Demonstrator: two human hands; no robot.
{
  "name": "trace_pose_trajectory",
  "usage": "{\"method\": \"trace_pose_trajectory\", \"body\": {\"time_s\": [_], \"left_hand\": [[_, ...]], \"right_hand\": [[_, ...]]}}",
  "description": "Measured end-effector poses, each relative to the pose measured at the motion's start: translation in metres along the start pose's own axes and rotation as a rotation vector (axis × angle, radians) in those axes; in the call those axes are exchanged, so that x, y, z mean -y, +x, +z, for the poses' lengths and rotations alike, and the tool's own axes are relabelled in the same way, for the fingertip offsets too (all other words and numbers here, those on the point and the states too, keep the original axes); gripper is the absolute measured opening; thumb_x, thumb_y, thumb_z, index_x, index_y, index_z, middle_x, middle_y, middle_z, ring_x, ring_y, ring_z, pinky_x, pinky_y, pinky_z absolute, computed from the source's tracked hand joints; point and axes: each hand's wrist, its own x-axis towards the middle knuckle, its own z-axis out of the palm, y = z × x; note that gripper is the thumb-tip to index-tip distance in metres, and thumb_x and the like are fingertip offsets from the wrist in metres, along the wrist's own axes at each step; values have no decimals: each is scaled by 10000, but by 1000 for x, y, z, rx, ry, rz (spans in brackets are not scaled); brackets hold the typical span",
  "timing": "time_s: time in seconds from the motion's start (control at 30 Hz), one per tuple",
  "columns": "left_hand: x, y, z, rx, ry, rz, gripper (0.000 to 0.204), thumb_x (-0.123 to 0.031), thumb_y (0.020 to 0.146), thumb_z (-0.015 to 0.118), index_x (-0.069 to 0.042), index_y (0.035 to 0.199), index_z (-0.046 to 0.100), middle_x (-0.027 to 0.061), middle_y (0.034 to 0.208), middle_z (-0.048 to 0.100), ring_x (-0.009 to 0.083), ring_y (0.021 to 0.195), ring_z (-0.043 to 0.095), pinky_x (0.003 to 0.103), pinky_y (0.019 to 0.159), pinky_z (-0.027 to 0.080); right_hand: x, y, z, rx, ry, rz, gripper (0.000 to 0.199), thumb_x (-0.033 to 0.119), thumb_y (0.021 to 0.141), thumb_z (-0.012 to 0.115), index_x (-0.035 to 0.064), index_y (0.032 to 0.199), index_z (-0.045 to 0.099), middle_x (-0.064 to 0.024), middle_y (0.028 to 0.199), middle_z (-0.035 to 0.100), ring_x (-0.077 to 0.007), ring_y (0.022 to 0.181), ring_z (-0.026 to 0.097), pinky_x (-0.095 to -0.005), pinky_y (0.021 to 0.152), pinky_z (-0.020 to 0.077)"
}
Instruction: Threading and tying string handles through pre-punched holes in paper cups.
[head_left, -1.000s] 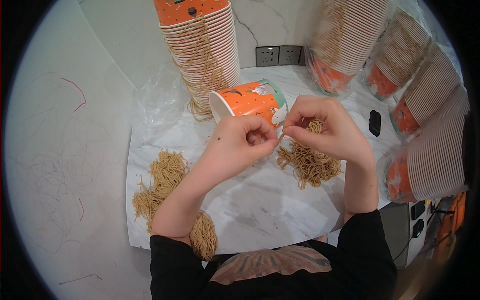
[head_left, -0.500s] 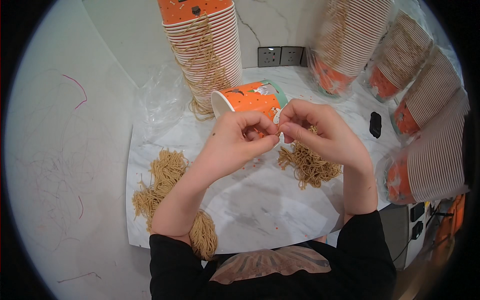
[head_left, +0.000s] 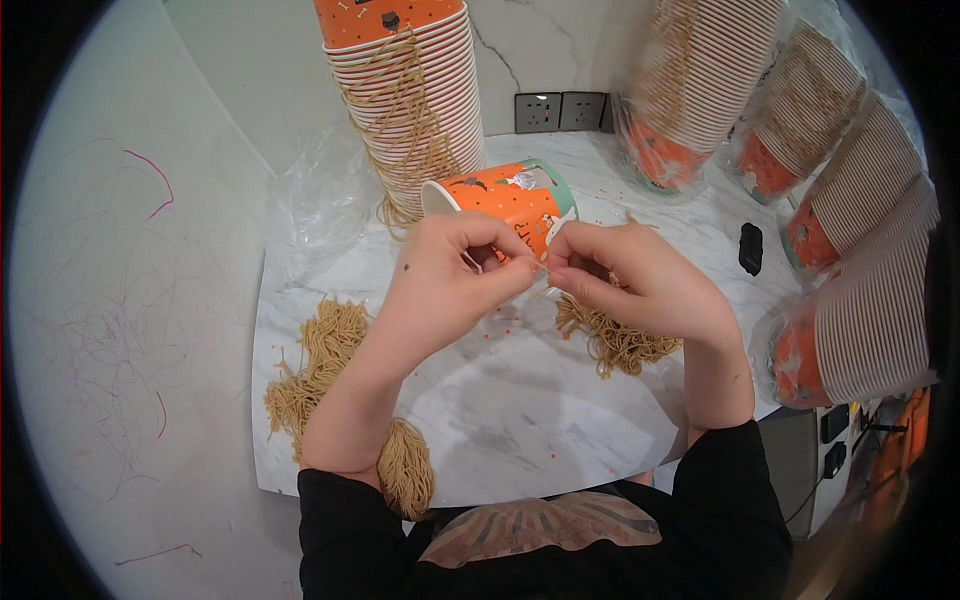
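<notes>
My left hand [head_left: 455, 270] is closed in a pinch, thumb against forefinger. My right hand [head_left: 635, 275] pinches close beside it. A short bit of thin tan string [head_left: 542, 266] spans the small gap between the fingertips, and both hands hold it. Just beyond the fingers an orange paper bucket [head_left: 500, 195] with a green base lies on its side, its white mouth to the left. A loose pile of cut tan string [head_left: 630, 335] lies below my right hand. More string bundles [head_left: 335, 340] lie along my left forearm, with one tied hank [head_left: 406, 470] near the table's front edge.
A tall stack of buckets [head_left: 410, 110] stands at the back with string draped down it. Clear plastic wrap [head_left: 325, 200] lies to its left. Several wrapped bucket stacks [head_left: 875, 300] line the right side, near a small black object [head_left: 751, 249]. Wall sockets [head_left: 560, 112] are behind.
My hands have shifted slightly left and drawn a little apart at the fingertips, so a bit of string now shows between them. The bucket and string piles have stayed put.
</notes>
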Motion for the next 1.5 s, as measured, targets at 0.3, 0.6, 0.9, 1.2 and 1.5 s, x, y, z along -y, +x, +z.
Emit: {"method": "trace_pose_trajectory", "body": {"time_s": [0.3, 0.6, 0.9, 1.2, 1.5], "left_hand": [[-1, 0, -63, -735, 100, 325, 46, -59, 901, 707, -21, 874, 711, -61, 757, 617, 10, 647, 478, 184, 569, 378], [-8, -27, -135, -1201, 49, 497, 87, -101, 938, 676, -23, 920, 710, 3, 817, 672, 32, 635, 467, 197, 571, 361], [-2, -37, -158, -1107, 76, 381, 107, -156, 956, 677, -60, 969, 722, 12, 986, 728, 26, 664, 481, 182, 582, 373], [-14, -20, -67, -370, 249, 196, 136, -136, 954, 657, -13, 982, 707, 12, 873, 703, 67, 705, 565, 242, 634, 447], [-31, -26, -10, -69, 318, 271, 86, -25, 936, 643, 41, 972, 685, 67, 877, 665, 106, 753, 621, 245, 662, 483]], "right_hand": [[-18, -5, -22, 85, -55, -17, 124, 118, 968, 616, 4, 919, 627, -35, 663, 605, -118, 587, 567, -276, 563, 446], [-34, -17, -55, 150, -33, 201, 214, 189, 946, 636, -9, 870, 664, -45, 630, 613, -112, 572, 585, -284, 554, 464], [-74, -59, -111, -135, -242, 543, 167, 96, 885, 655, -59, 833, 691, -75, 660, 646, -110, 596, 616, -278, 563, 482], [-48, -36, -79, -473, -200, 81, 283, 128, 858, 758, -19, 1091, 692, -98, 988, 724, -156, 899, 679, -302, 842, 533], [14, 11, 41, -210, 642, -192, 418, 87, 870, 770, 24, 1202, 524, -46, 1150, 584, -95, 906, 632, -269, 835, 519]]}}
